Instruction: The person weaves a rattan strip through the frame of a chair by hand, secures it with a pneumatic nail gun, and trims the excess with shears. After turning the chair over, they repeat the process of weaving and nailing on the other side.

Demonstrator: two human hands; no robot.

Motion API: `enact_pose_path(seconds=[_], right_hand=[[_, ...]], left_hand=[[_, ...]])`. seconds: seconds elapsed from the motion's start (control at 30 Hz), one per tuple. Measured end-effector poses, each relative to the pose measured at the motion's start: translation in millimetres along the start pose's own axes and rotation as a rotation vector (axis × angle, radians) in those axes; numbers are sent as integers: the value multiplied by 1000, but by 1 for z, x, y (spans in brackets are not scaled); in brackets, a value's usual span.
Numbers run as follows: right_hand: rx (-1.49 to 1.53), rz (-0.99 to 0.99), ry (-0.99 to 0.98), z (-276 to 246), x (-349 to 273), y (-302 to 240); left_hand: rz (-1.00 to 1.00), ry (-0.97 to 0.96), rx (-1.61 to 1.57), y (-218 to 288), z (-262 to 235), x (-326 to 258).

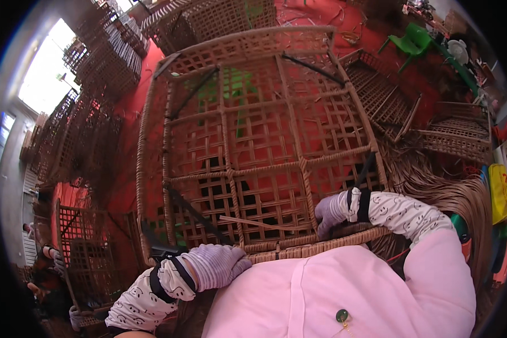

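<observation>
Both forearms [399, 217] bend inward, left hand [215, 266] and right hand [331, 213] curled at the wicker frame [265, 168], fingers' grip unclear.

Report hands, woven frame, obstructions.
Left hand at near edge of woven frame; right hand just inside that edge. Ribbed side showing. Thin strip across near section.

Daylight glares through a window [46, 70] in the grey wall [17, 138], and a green chair [412, 41] stands on red floor [130, 135].
</observation>
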State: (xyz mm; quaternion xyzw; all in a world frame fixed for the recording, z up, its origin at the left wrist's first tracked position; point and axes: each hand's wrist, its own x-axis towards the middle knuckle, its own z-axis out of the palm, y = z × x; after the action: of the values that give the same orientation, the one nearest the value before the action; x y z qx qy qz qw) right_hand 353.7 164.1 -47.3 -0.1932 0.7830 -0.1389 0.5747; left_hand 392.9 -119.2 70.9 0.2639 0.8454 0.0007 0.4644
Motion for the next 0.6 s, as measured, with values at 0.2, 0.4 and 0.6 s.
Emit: enact_pose_path(seconds=[0.2,0.4,0.6], right_hand=[[150,-5,161,36,-25,-9],[261,-357,85,18,-20,41],[298,-249,-3,-39,-43,62]], left_hand=[[127,386,295,-6,-17,-13],[123,612,357,-2,-109,6],[151,754,312,-20,-210,75]])
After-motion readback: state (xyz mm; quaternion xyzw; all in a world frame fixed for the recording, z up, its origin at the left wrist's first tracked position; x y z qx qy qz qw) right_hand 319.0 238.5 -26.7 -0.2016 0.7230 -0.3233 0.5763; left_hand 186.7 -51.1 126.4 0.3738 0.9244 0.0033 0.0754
